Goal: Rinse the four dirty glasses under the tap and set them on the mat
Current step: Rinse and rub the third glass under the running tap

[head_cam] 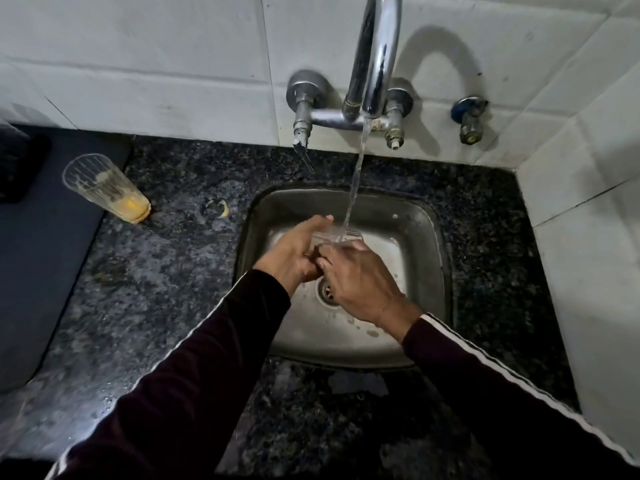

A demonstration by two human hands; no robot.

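Mat: a dark mat [52,237] lies along the left edge of the tabletop [180,258], its far end reaching the tiled wall.
Dirty glass: one tall ribbed glass [107,188] stands at the mat's right edge, near the back of the tabletop, with yellow-orange dregs at the bottom and a smeared film up the inside.
Scrap: a small yellowish bit [221,207] lies on the dark speckled stone between that glass and the sink.
Sink: a steel sink [426,271] is set into the right half of the tabletop, its drain partly hidden behind the hands.
Left hand: the left hand [298,251] is over the basin, its fingers curled round the near side of a clear glass [337,234].
Clear glass: held above the middle of the sink, right in the stream.
Right hand: the right hand [360,278] grips the same glass from the other side, fingers wrapped on it, touching the left hand.
Tap: the chrome tap [374,64] on the back wall runs a thin stream onto the glass.
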